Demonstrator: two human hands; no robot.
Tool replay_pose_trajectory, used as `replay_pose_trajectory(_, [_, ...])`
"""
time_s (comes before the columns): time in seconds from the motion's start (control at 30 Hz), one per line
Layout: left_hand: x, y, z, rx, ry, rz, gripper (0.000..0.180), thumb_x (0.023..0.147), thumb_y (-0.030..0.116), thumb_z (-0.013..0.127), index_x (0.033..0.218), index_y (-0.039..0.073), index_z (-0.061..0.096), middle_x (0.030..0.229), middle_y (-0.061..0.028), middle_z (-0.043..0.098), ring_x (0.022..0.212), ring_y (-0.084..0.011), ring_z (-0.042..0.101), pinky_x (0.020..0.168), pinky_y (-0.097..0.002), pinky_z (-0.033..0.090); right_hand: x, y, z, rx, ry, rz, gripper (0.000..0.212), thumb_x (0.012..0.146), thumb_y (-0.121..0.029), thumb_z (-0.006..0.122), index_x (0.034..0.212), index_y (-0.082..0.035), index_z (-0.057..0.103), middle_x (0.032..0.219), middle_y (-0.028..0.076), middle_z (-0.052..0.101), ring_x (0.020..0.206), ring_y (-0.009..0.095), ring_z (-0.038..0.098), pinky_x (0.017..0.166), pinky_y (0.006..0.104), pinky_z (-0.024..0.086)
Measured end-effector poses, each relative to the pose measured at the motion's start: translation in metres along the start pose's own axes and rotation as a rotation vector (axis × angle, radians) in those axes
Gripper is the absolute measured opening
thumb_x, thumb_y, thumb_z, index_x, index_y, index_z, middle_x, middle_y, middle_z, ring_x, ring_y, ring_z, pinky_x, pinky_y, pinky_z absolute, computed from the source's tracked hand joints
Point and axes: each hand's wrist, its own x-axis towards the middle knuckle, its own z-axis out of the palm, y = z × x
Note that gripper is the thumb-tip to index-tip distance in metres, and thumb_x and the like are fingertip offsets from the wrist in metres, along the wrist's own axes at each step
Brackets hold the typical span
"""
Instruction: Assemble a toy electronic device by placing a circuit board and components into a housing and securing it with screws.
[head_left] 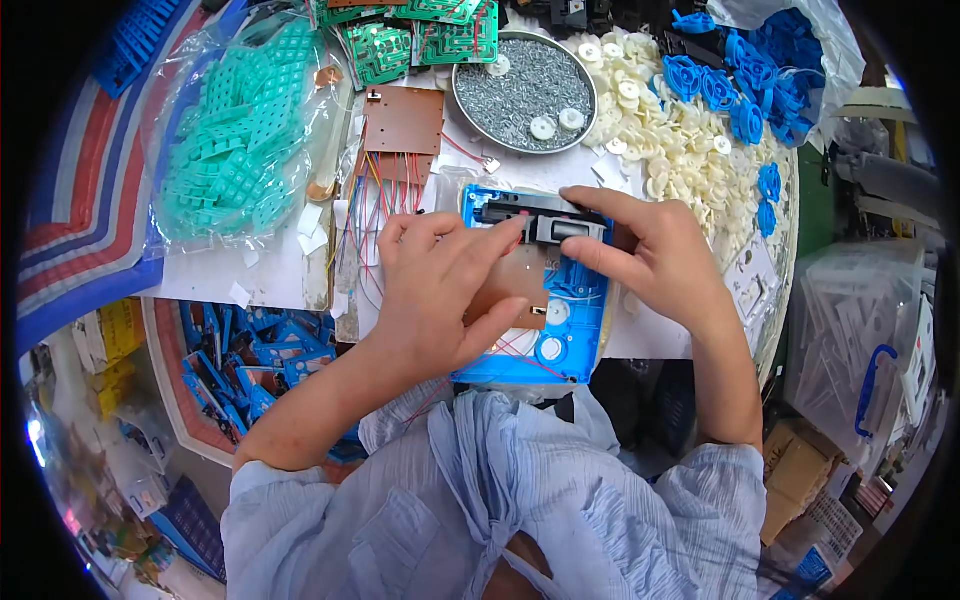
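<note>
A blue plastic casing (584, 350) lies on the table in front of me, with a white round piece and thin wires inside. My left hand (440, 290) bends over its left part, thumb and index finger at opposite sides of a brown circuit board (510, 285); the palm hides part of it. The index fingertip meets a black plastic piece (566, 231) across the casing's far end. From the right, my right hand (655, 255) grips this piece between thumb and index finger. More brown boards (403, 120) with coloured wires lie beyond my left hand.
A round tray (458, 95) of small metal screws stands at the back, beside piled cream discs (690, 165) and blue plastic parts (755, 75). Left are bagged turquoise keypads (235, 140) and green circuit boards (455, 35). Blue casings fill a bin (165, 370) below left.
</note>
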Motion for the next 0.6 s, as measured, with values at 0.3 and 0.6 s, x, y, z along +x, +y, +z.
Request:
replay_pose_trajectory(0.3, [-0.001,0.006,0.002,0.137,-0.040,0.031,0.061,0.080,0.029,0.077,0.136,0.007,0.064,0.115,-0.0066,0.062,0.111,-0.0285,0.052,0.100,-0.0498,0.030,-0.009,0.020,0.031,-0.314,0.352,-0.490,0.037,0.079,-0.013,0.080,0.114,-0.008,0.071,0.075,0.008,0.063,0.064,0.025,0.064,0.056,0.0373,0.051])
replay_pose_trajectory(0.6, [0.018,0.002,-0.014,0.249,-0.093,0.157,0.049,0.077,0.029,0.079,0.120,0.009,0.069,0.117,-0.0047,0.064,0.117,-0.0265,0.056,0.105,-0.0544,0.033,-0.011,0.051,-0.015,0.575,-0.163,0.146,0.062,0.081,-0.003,0.082,0.140,-0.006,0.063,0.071,0.000,0.051,0.063,0.007,0.047,0.060,0.0244,0.039])
